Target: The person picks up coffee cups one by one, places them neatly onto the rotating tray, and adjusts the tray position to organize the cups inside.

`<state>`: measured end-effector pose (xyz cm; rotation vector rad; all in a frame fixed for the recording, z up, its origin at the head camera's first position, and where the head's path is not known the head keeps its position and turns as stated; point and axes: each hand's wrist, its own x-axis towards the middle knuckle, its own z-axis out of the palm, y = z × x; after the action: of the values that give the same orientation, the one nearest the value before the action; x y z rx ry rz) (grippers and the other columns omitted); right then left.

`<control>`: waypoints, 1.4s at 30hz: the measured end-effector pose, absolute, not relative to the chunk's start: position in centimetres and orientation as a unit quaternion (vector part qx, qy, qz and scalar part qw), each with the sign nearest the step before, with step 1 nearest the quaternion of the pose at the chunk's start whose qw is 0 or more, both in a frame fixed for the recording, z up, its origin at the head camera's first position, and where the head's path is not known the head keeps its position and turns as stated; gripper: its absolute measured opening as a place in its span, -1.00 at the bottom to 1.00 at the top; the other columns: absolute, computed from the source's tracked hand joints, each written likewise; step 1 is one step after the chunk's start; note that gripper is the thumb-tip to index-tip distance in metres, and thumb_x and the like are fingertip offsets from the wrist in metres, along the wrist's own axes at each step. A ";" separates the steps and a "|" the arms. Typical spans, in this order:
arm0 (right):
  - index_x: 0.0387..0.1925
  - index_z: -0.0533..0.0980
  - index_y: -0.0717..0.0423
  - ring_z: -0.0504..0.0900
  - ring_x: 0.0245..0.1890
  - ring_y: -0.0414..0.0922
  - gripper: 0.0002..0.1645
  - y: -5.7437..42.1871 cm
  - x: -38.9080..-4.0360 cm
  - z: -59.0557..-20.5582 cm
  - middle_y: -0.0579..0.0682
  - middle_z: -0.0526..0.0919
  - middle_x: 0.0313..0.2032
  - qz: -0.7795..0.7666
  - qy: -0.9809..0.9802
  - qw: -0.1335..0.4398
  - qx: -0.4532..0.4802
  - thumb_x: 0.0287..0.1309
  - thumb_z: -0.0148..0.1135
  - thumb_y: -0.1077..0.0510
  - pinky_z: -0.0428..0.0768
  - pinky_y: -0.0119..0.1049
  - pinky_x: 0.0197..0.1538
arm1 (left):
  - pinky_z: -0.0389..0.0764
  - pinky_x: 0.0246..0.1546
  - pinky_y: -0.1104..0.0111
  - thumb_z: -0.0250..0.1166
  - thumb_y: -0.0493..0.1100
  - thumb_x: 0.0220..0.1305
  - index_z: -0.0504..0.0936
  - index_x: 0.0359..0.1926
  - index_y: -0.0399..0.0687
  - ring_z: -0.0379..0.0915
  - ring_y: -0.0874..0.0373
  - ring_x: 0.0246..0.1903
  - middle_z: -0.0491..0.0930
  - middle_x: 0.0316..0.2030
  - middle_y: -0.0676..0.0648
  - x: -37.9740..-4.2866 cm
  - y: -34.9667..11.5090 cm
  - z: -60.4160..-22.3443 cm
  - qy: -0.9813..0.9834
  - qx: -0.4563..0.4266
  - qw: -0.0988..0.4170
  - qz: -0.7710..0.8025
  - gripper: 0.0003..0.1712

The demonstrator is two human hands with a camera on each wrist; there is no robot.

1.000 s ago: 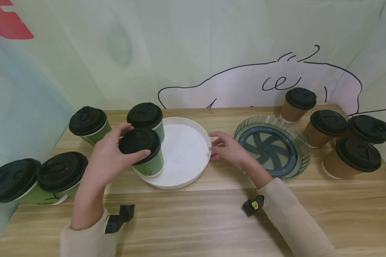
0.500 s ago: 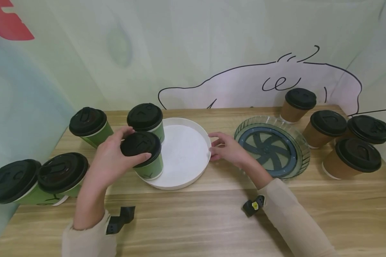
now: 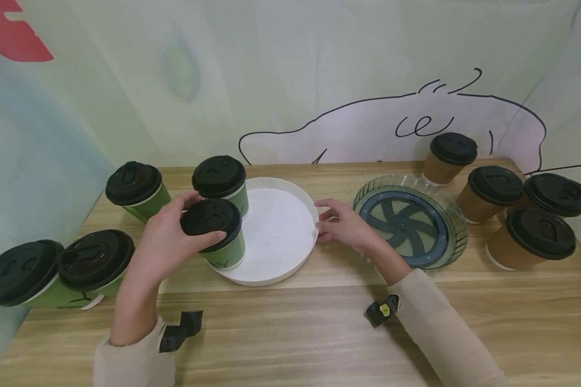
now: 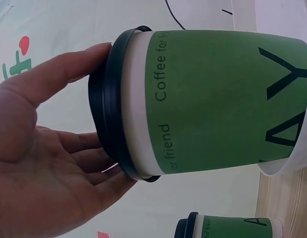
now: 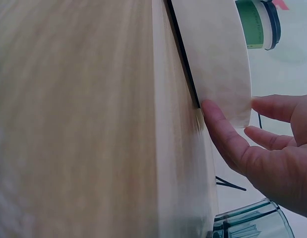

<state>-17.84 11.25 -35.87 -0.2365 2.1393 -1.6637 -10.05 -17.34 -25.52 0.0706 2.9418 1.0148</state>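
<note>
My left hand (image 3: 167, 236) holds a green paper coffee cup (image 4: 213, 99) by its black lid (image 3: 212, 219), thumb on one side and fingers on the other. The cup stands upright over the near-left part of a white round tray (image 3: 281, 236). Just behind it, a second green cup (image 3: 240, 199) with a black lid is at the tray's far-left side. My right hand (image 3: 341, 223) steadies the tray's right edge; in the right wrist view its thumb (image 5: 220, 126) lies low on the tray wall (image 5: 217, 59) and fingertips (image 5: 260, 105) meet the rim.
More lidded green cups (image 3: 147, 203) stand at the left. Right of the tray sits a clear ribbed round tray (image 3: 457, 236) with a blue swirl pattern. Several brown lidded cups (image 3: 505, 247) stand beyond it, and a printed cloth (image 3: 281, 70) hangs behind the wooden table (image 3: 290, 333).
Over the past second my left hand and its cup have sunk slightly toward the white tray, then stayed almost still. My right hand keeps its place at the tray's edge.
</note>
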 end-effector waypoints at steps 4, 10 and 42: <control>0.27 0.20 0.18 0.60 -0.30 0.02 -0.39 11.2 -17.8 -35.8 0.29 0.35 -0.06 -0.598 0.769 0.210 -0.084 0.18 0.07 0.39 0.62 -0.19 -0.21 | 0.20 0.11 -0.11 0.40 -0.07 0.00 0.10 0.29 -0.38 0.12 -0.28 0.16 0.20 0.20 -0.40 -10.1 -17.4 -25.6 0.945 0.019 0.018 0.326 -0.05; 0.27 0.20 0.17 0.61 -0.30 0.02 -0.39 11.3 -17.8 -35.8 0.28 0.35 -0.05 -0.596 0.771 0.209 -0.081 0.18 0.07 0.38 0.62 -0.19 -0.21 | 0.20 0.11 -0.11 0.40 -0.09 0.00 0.08 0.30 -0.37 0.11 -0.27 0.16 0.18 0.22 -0.39 -10.2 -17.5 -25.5 0.942 0.015 0.022 0.333 -0.04; 0.26 0.20 0.16 0.62 -0.31 0.02 -0.40 11.3 -17.9 -36.0 0.27 0.36 -0.05 -0.593 0.773 0.209 -0.085 0.19 0.07 0.37 0.62 -0.22 -0.23 | 0.17 0.12 -0.12 0.42 -0.03 -0.04 -0.01 0.35 -0.30 0.08 -0.26 0.20 0.15 0.26 -0.34 -9.9 -17.9 -26.0 0.932 0.027 0.005 0.361 0.07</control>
<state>-17.92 11.34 -36.02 -0.2352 2.1514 -1.6499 -9.92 -17.89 -26.01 0.0856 2.9186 1.1320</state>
